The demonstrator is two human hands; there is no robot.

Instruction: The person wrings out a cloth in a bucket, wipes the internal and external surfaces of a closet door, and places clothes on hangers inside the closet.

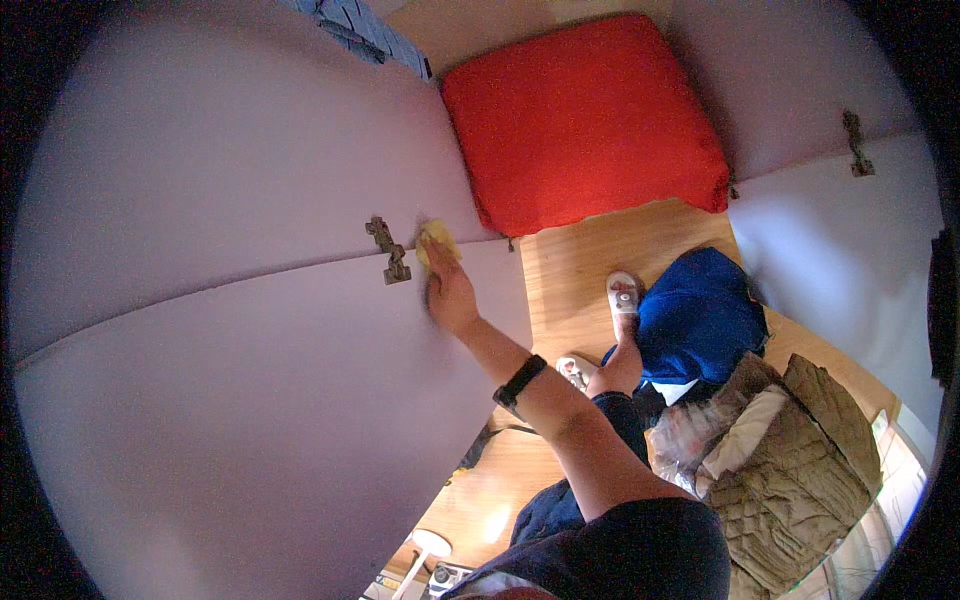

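Note:
My right hand holds a crumpled yellow cloth or sponge against the pale panel surface, close to the seam between its upper and lower parts. The fingers lie over the yellow piece, which partly shows past their tips. Just left of it, a dark metal latch or hinge spans the seam. A black band circles my forearm. Out of view is my left hand.
A red cushion or covered block lies between the panels. Blue fabric, a quilted olive item and clear plastic are on the wood-look floor, beside my slippered feet. Patterned blue fabric hangs at the top.

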